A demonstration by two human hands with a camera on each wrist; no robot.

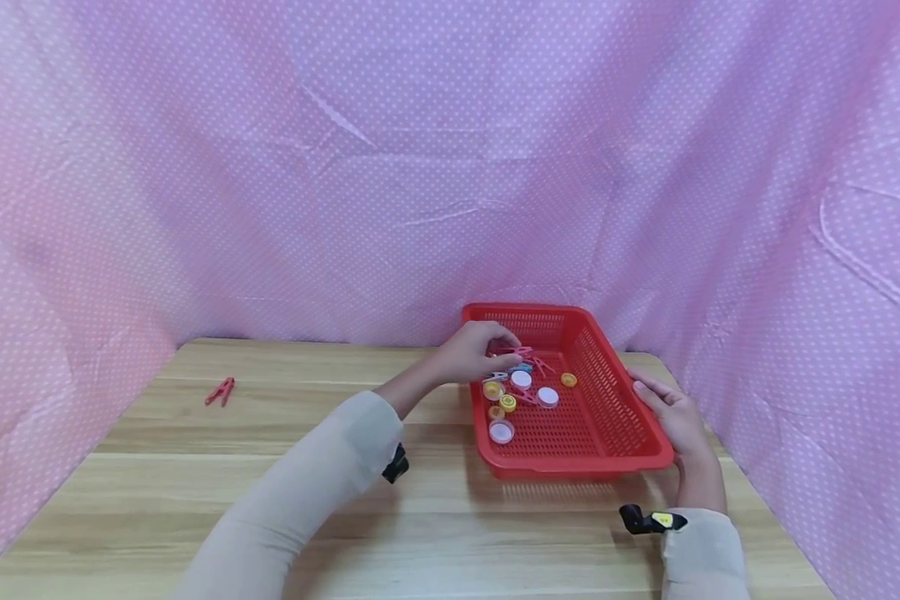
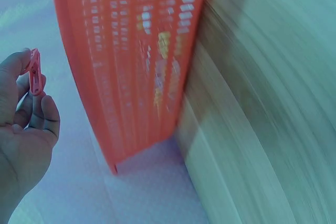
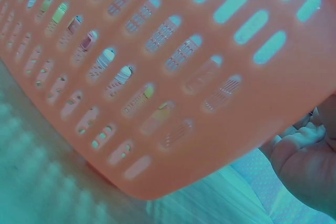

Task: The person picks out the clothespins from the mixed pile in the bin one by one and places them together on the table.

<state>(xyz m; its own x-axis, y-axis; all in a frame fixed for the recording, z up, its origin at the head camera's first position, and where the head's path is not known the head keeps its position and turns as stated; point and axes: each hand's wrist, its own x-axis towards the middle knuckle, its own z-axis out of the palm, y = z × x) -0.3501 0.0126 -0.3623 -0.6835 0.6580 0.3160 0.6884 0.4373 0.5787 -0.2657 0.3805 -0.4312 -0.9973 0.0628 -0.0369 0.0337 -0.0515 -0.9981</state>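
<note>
My left hand (image 1: 471, 353) reaches over the left side of a red plastic basket (image 1: 633, 446). In the left wrist view its thumb and fingers pinch a pink clothespin (image 2: 35, 74) above the basket's rim. My right hand (image 1: 675, 421) holds the basket's right rim; its fingers are partly hidden there in the right wrist view. Inside the basket lie white bottle caps (image 1: 547, 397), yellow caps (image 1: 507, 403), pink clothespins (image 1: 542, 367) and a blue clothespin (image 1: 523, 367), mostly toward the left side.
A lone pink clothespin (image 1: 221, 391) lies on the wooden table (image 1: 285, 433), far to the left. Behind the table hangs a pink dotted cloth (image 1: 420, 167), which also runs along both sides. The basket stands near the back right of the table.
</note>
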